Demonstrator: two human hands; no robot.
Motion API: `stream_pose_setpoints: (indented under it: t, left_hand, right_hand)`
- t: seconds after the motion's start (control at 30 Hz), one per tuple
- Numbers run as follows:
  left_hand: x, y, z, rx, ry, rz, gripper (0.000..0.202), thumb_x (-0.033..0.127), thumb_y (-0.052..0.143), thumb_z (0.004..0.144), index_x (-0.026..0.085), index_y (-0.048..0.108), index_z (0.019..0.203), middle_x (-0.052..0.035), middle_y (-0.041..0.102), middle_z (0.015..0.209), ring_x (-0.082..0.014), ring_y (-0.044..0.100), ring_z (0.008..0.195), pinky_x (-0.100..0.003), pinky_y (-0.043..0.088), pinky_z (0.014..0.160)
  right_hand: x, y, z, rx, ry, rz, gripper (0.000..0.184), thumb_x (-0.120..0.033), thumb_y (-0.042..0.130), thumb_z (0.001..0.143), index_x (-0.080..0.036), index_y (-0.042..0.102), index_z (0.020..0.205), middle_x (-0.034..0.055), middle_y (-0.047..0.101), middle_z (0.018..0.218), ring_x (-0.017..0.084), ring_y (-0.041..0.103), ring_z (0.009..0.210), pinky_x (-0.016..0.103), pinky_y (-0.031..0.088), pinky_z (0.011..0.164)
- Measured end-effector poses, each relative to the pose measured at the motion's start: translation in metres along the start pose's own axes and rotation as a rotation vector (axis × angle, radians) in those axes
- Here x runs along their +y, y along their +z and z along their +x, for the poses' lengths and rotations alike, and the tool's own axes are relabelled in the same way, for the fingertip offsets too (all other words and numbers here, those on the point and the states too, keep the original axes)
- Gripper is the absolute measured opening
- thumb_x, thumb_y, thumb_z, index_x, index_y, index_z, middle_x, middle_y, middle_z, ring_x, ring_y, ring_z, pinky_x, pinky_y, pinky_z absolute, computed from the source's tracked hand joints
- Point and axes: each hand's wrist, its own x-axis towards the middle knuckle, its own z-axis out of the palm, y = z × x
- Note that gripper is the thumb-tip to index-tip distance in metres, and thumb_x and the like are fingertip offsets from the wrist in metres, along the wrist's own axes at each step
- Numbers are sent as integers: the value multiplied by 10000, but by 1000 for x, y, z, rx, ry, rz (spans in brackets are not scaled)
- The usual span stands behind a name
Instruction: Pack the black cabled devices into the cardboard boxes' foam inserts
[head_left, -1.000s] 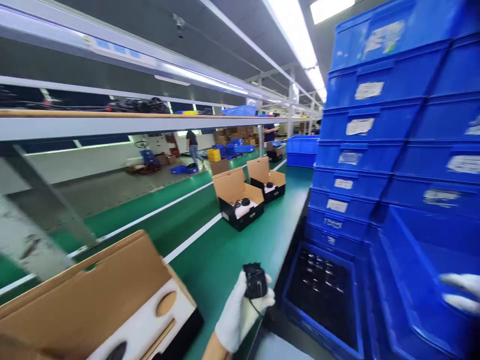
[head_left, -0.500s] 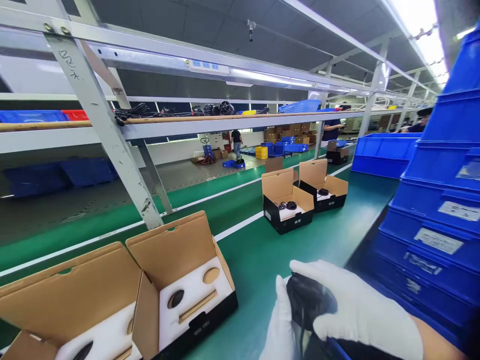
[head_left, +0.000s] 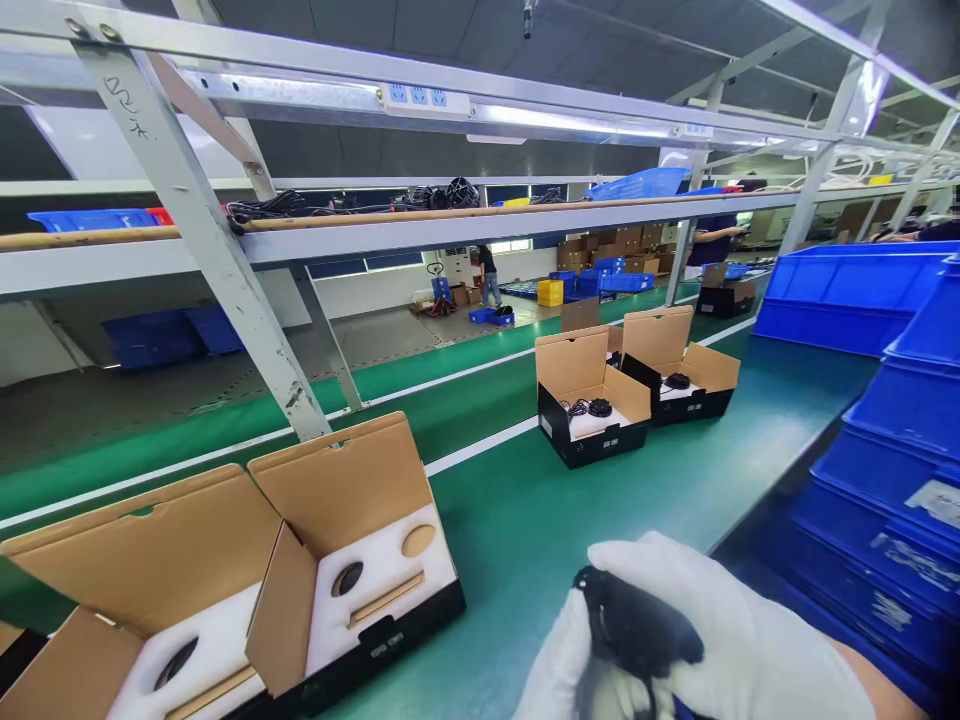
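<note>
Both of my hands wear white gloves and meet at the bottom of the view over the green belt. My right hand [head_left: 720,630] wraps over a small black part [head_left: 637,632] from above. My left hand [head_left: 559,670] closes on the same part from below and the left. Just to the left stands an open black box [head_left: 360,560] with a brown lid and a white foam insert with cut-outs. A second open box [head_left: 150,640] of the same kind sits beside it at the lower left.
Two more open boxes [head_left: 592,400] [head_left: 679,375] holding black parts stand farther along the green belt [head_left: 525,500]. Stacked blue crates [head_left: 900,440] line the right side. A slanted metal post [head_left: 225,270] and a shelf [head_left: 420,235] with cables rise behind. People work in the distance.
The view has swung left, away from the blue crates. My right hand came in from the crates and joined my left hand on the black part.
</note>
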Motion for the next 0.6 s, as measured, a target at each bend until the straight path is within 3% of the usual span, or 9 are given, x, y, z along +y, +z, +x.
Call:
stream_pose_setpoints:
  t: [0.1, 0.2, 0.3, 0.37, 0.43, 0.5, 0.6]
  left_hand:
    - [-13, 3, 3, 190, 316, 362, 765, 668, 820, 646, 218, 610, 1228, -141, 640, 1257, -346, 506, 1318, -466, 409, 1141]
    - [-30, 8, 7, 310, 593, 589, 855, 617, 915, 517, 286, 559, 1222, -96, 585, 1296, -319, 565, 1229, -439, 456, 1094]
    - [-40, 14, 11, 386, 914, 769, 830, 688, 826, 605, 351, 480, 1279, -60, 575, 1300, -276, 596, 1190, -390, 506, 1033]
    - [-40, 19, 14, 403, 1065, 904, 725, 658, 778, 698, 351, 477, 1282, -67, 612, 1260, -274, 623, 1156, -395, 539, 989]
    - [-38, 25, 15, 400, 1156, 1008, 556, 528, 753, 802, 348, 489, 1257, -77, 639, 1229, -277, 645, 1118, -418, 568, 940]
    - [-35, 31, 11, 424, 1161, 1082, 494, 374, 744, 836, 348, 472, 1248, -81, 653, 1205, -281, 657, 1090, -427, 588, 899]
    - [-33, 41, 0, 569, 978, 1204, 755, 355, 851, 699, 345, 409, 1310, -94, 659, 1204, -326, 656, 1082, -476, 578, 919]
  right_hand:
    - [13, -6, -18, -60, 203, 130, 626, -356, 588, 903, -376, 420, 1505, 28, 540, 1478, 294, 518, 1346, 448, 442, 1141]
    - [19, -8, -29, -91, 337, 373, 625, -479, 533, 945, -327, 385, 1533, 71, 504, 1508, 312, 511, 1349, 487, 401, 1165]
    - [19, -5, -33, -101, 364, 550, 667, -533, 556, 929, -288, 397, 1528, 110, 460, 1537, 334, 470, 1380, 517, 335, 1191]
    - [18, 0, -33, -100, 298, 657, 748, -581, 606, 886, -282, 379, 1533, 125, 434, 1551, 346, 434, 1404, 524, 309, 1198]
    - [16, 8, -31, -55, 232, 771, 863, -612, 701, 801, -282, 370, 1527, 143, 458, 1527, 359, 446, 1392, 524, 333, 1181]
    - [12, 15, -28, 5, 244, 902, 925, -606, 794, 708, -280, 415, 1487, 152, 515, 1471, 368, 498, 1345, 517, 381, 1145]
    - [5, 26, -23, 35, 274, 1199, 829, -646, 765, 720, -272, 499, 1411, 138, 596, 1378, 360, 559, 1280, 503, 418, 1105]
